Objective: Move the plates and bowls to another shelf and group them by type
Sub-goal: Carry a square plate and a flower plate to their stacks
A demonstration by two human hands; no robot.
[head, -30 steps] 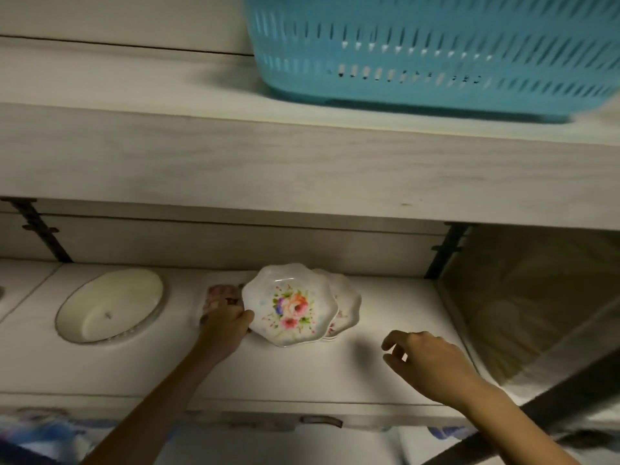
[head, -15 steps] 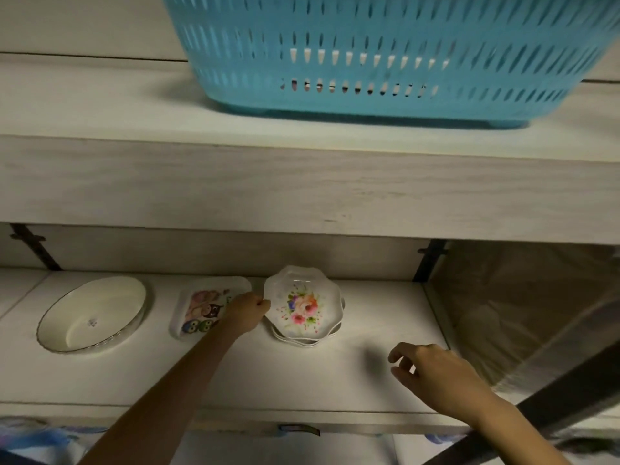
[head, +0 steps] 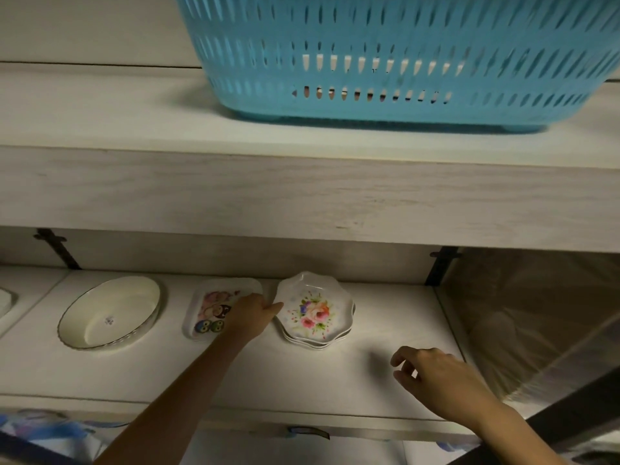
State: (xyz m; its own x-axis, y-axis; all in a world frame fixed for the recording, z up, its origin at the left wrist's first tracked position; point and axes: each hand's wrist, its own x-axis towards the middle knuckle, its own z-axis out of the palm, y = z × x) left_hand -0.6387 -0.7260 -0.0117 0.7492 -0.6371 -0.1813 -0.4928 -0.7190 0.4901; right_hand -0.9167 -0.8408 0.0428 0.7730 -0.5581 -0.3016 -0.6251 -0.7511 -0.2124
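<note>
Lower shelf (head: 302,384): a stack of scalloped floral plates (head: 315,313) is seen at its middle, towards the back wall. The plates are nested and lie flat, the flower print of the top one facing up.

Just to the left of the stack, a rectangular owl-print plate (head: 208,308) is recorded, partly covered by the left hand (head: 250,315). Further left, and apart from it, a white oval dish (head: 110,313) with a fluted rim is placed. The edge of another white dish (head: 5,302) is cut off by the left border of the view.

Left hand: it is reached in from below, with the thumb laid against the left rim of the top floral plate. The fingers are hidden beneath the hand, so whether the rim is pinched or only touched cannot be told.

Right hand (head: 432,374): it is held over the front right part of the lower shelf, well apart from the stack. The fingers are loosely curled and nothing is held.

Upper shelf (head: 235,196): a blue slotted basket (head: 385,62) is set on it, to the right. Black brackets (head: 57,248) are fixed under this shelf. Clear plastic sheeting (head: 536,330) is noted at the right.
</note>
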